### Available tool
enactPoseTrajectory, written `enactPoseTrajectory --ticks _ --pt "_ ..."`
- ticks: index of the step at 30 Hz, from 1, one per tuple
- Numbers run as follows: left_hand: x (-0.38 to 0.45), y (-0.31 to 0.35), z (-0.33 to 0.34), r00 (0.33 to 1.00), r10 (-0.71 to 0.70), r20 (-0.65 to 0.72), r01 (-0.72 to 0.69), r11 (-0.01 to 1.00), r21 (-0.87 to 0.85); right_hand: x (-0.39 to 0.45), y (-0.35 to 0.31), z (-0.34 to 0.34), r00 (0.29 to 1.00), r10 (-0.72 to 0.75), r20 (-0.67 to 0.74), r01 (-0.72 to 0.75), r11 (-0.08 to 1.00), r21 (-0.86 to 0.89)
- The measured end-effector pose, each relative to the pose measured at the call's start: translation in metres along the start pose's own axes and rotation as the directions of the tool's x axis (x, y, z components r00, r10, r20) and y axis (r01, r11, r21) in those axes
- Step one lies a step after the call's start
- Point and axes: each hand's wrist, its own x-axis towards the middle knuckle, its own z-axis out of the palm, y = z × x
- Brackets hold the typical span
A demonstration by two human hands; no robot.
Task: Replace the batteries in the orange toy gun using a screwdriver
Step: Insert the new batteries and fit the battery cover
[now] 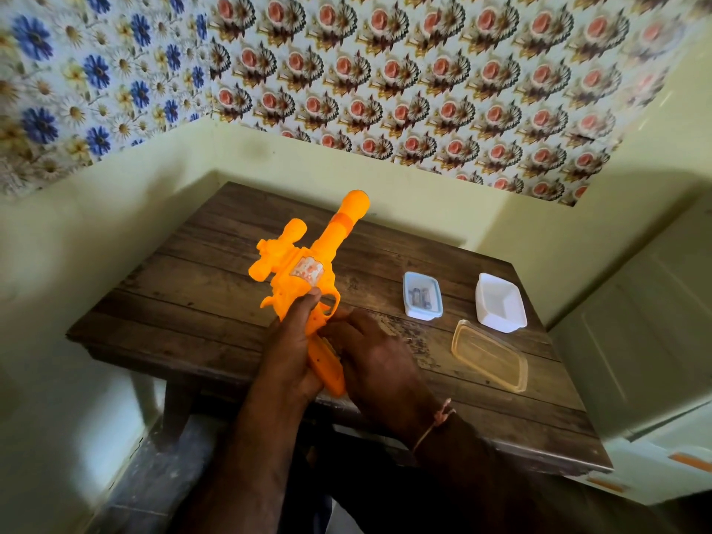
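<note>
The orange toy gun [304, 271] is up off the wooden tabletop [185, 298], barrel pointing away toward the wall, scope on its left side, a small clear window with a sticker on its body. The left hand [293, 341] is wrapped around the grip area, thumb reaching up near the trigger guard, so that hand clearly holds the gun. The right hand [370, 356] sits against the right side of the handle, fingers curled in at it; what the fingertips are doing is hidden behind the gun and the hand itself, and whether they pinch anything there cannot be told. The lower end of the handle pokes out between the two palms. A thin cord bracelet [435, 422] circles the right wrist.

To the right on the tabletop, a small blue-rimmed container [408, 302] holds what look like batteries [420, 296], too small to count surely. Just beside it stands a white tub [516, 302], and nearer the edge lies a clear amber lid [489, 356]. Floral wallpaper [424, 90] covers the wall behind.
</note>
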Motion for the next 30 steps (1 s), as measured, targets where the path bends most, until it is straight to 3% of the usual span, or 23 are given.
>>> enactPoseTrajectory --ticks 5,7,8,9,10,11,12,13,15,20,25,30 --pt "-0.003 0.007 0.000 1.000 0.000 0.005 0.000 1.000 0.025 -0.006 -0.001 0.006 0.997 -0.048 -0.052 0.047 0.999 -0.005" --pt "-0.004 0.008 0.002 1.000 0.011 -0.010 -0.011 1.000 0.011 -0.004 -0.002 0.007 0.986 0.040 -0.159 -0.005 0.977 0.214" --pt "-0.004 0.008 0.001 1.000 0.021 -0.022 -0.021 1.000 0.011 -0.002 -0.004 0.005 0.961 0.175 -0.215 -0.085 0.925 0.370" --pt "-0.003 0.008 0.000 0.999 0.033 -0.034 -0.032 0.999 0.030 0.000 -0.005 0.002 0.899 0.373 -0.228 -0.195 0.809 0.554" --pt "-0.002 0.009 -0.001 0.998 0.047 -0.049 -0.044 0.998 0.053 0.003 -0.005 -0.002 0.795 0.588 -0.147 -0.301 0.594 0.746" --pt "-0.001 0.009 -0.003 0.996 0.060 -0.061 -0.056 0.996 0.064 0.005 -0.002 -0.005 0.679 0.733 0.041 -0.366 0.289 0.885" --pt "0.000 0.010 -0.006 0.995 0.066 -0.071 -0.062 0.996 0.064 0.005 0.002 -0.008 0.576 0.780 0.243 -0.382 -0.005 0.924" --pt "0.000 0.011 -0.007 0.995 0.066 -0.079 -0.062 0.996 0.059 0.004 0.005 -0.010 0.517 0.766 0.383 -0.368 -0.205 0.907" --pt "0.000 0.012 -0.008 0.995 0.053 -0.082 -0.051 0.998 0.027 0.000 0.011 -0.014 0.488 0.723 0.488 -0.322 -0.370 0.871" --pt "0.000 0.013 -0.006 0.995 0.046 -0.086 -0.047 0.999 -0.008 -0.003 0.013 -0.017 0.556 0.664 0.499 -0.280 -0.416 0.865" --pt "0.000 0.012 -0.006 0.991 0.047 -0.124 -0.044 0.999 0.023 -0.007 0.010 -0.022 0.615 0.648 0.449 -0.310 -0.325 0.894" --pt "-0.002 0.012 -0.004 0.990 0.050 -0.129 -0.046 0.998 0.031 -0.011 0.007 -0.022 0.741 0.577 0.343 -0.275 -0.204 0.939"
